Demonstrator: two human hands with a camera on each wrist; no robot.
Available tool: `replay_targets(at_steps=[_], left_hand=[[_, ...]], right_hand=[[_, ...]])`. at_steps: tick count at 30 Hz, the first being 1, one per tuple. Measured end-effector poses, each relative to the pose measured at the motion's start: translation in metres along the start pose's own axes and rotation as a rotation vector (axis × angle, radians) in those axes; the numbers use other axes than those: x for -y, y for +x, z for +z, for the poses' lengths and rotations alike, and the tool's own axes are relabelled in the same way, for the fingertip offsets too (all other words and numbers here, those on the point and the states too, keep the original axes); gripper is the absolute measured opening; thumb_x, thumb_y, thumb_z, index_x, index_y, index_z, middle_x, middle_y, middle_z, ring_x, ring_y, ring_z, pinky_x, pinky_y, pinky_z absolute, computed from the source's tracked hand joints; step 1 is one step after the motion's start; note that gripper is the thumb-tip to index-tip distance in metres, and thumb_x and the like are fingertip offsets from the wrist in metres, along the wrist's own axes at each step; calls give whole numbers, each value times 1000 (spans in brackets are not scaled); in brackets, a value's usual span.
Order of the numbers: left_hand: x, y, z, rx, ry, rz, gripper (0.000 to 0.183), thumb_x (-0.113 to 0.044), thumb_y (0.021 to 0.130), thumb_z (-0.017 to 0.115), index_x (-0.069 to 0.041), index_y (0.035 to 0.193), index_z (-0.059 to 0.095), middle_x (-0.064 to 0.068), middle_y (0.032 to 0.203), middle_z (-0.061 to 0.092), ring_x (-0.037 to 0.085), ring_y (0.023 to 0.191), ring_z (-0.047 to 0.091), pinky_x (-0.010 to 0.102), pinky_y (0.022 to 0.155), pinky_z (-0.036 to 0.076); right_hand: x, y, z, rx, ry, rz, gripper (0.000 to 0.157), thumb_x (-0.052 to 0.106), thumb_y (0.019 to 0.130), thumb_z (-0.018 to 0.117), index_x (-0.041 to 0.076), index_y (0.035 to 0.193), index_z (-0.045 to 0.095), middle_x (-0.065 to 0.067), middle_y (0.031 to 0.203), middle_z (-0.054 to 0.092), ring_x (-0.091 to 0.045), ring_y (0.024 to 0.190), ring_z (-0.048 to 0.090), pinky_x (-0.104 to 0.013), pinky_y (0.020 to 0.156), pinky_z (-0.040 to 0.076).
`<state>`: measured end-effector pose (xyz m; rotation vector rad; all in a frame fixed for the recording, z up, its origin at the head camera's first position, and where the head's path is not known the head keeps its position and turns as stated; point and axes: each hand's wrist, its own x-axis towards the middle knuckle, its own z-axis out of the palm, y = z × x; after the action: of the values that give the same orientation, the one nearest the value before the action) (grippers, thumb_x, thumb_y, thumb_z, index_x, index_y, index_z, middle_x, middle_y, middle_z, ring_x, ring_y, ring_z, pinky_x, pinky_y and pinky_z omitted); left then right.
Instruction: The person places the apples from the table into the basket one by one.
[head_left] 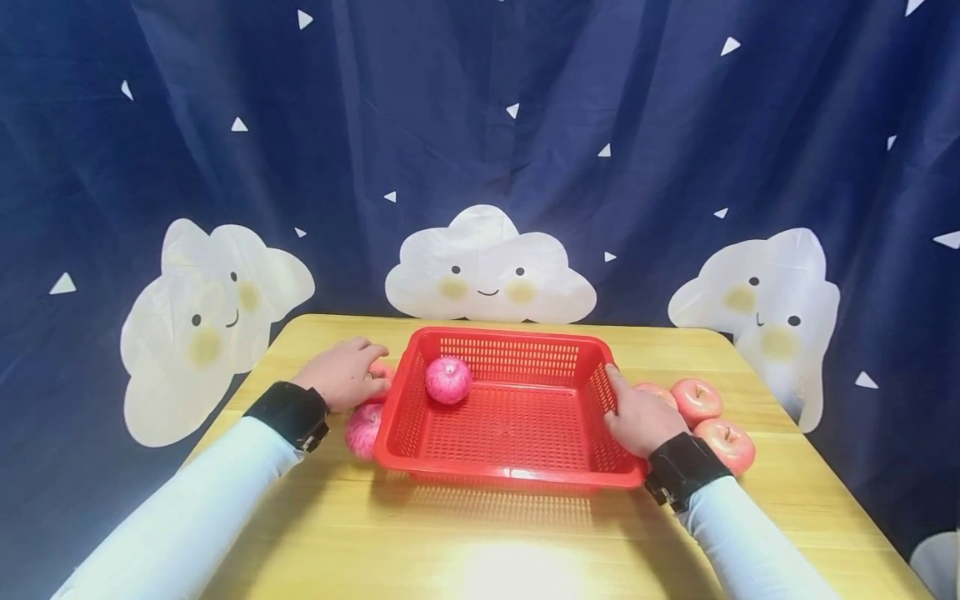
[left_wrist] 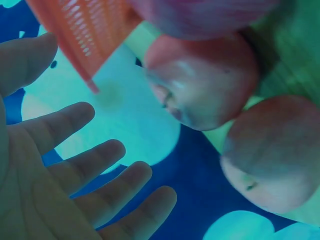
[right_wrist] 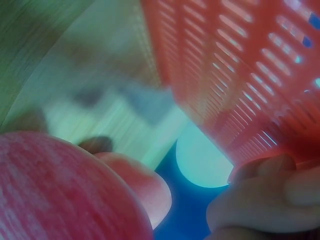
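A red plastic basket (head_left: 510,479) with slotted walls stands on the table, and a deep-pink apple (head_left: 448,381) sits in its far left corner. At the basket's right side my right hand (head_left: 648,417) grips the rim, thumb over the inner wall. In the right wrist view, curled fingers (right_wrist: 260,200) show against the basket's rim. My left hand (head_left: 341,371) is just outside the left wall, above a pale red apple (head_left: 380,379) that it partly hides. Its fingers (left_wrist: 90,160) are spread apart and empty. A darker pink apple (head_left: 363,431) lies nearer me, against the basket.
To the right of the basket lie several apples, among them a pale red apple (head_left: 697,400) and another apple (head_left: 723,446) beside my right wrist. The wooden table (head_left: 337,542) ends at a dark blue curtain (head_left: 465,100) printed with white clouds.
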<state>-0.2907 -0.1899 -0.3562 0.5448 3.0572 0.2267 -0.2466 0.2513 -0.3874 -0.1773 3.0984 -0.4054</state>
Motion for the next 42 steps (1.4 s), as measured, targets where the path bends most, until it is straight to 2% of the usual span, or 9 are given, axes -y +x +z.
replay_targets(at_steps=[5,13,17,23,28,34,42], left_hand=[[11,-7,7,-41,-12,24,61,-44,82,67,-8,130,54,16,120,54,34,109,48,59,89,47],[32,-17,13,-72,-3,-14,55,-36,85,62,-5,130,52,21,124,51,39,113,45,62,92,43],[45,-20,18,-68,-6,-27,59,-38,85,63,-3,131,51,25,129,47,42,117,41,64,95,40],[58,-25,23,-56,-28,-33,63,-37,83,66,-3,134,48,31,134,40,48,121,36,68,95,36],[66,-22,31,-68,-38,-23,60,-34,84,65,-6,135,50,33,136,37,51,121,33,69,95,34],[78,-18,42,-78,-50,-54,63,-34,83,65,-5,136,47,35,137,34,52,122,31,72,94,33],[85,-17,52,-109,-77,-86,64,-32,82,65,-4,136,46,34,134,38,52,118,34,72,91,35]], right_hand=[[-1,1,2,1,-2,2,79,19,85,58,11,151,17,-8,72,61,-20,61,58,-37,50,51],[0,1,2,-13,-9,-12,77,19,84,58,10,150,19,-10,74,63,-21,62,59,-40,52,53],[1,1,0,-18,-5,-14,76,18,84,59,9,150,21,-11,79,65,-21,65,60,-42,56,55],[4,2,-1,4,2,2,77,18,84,59,10,150,19,-6,70,61,-19,60,57,-39,54,54],[1,0,1,11,6,22,78,19,84,59,11,151,18,-8,75,63,-19,62,58,-39,56,54],[2,1,1,7,8,33,79,20,85,60,12,151,18,-8,77,64,-19,63,58,-40,58,54],[2,1,3,0,-4,32,78,21,86,60,13,151,19,-6,73,62,-18,62,58,-38,58,54]])
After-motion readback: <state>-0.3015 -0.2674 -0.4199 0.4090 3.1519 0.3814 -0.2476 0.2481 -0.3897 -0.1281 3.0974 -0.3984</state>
